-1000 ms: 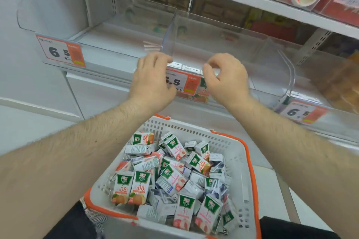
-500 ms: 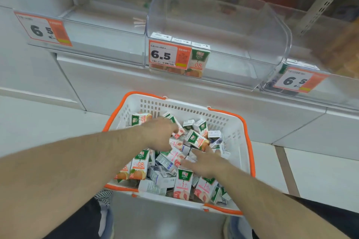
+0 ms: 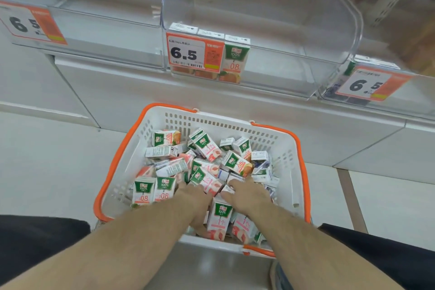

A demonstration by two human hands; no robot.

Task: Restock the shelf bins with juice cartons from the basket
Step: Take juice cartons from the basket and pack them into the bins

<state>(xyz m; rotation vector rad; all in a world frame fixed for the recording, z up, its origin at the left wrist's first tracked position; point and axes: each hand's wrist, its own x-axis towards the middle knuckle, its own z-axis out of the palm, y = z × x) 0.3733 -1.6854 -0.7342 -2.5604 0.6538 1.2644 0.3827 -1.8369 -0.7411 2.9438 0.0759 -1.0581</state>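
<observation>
Both your hands are down in the basket (image 3: 277, 146) among the juice cartons (image 3: 207, 143); left hand (image 3: 195, 205) and right hand (image 3: 247, 193) rest on cartons, but I cannot tell what either grip holds. Cartons look light, stiff, slick: pinch the flat sides.

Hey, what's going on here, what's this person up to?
A person is restocking juice cartons. Both hands, left hand and right hand, are down among the loose cartons in the white basket on the floor. The middle shelf bin holds only three cartons at its front left.
</observation>
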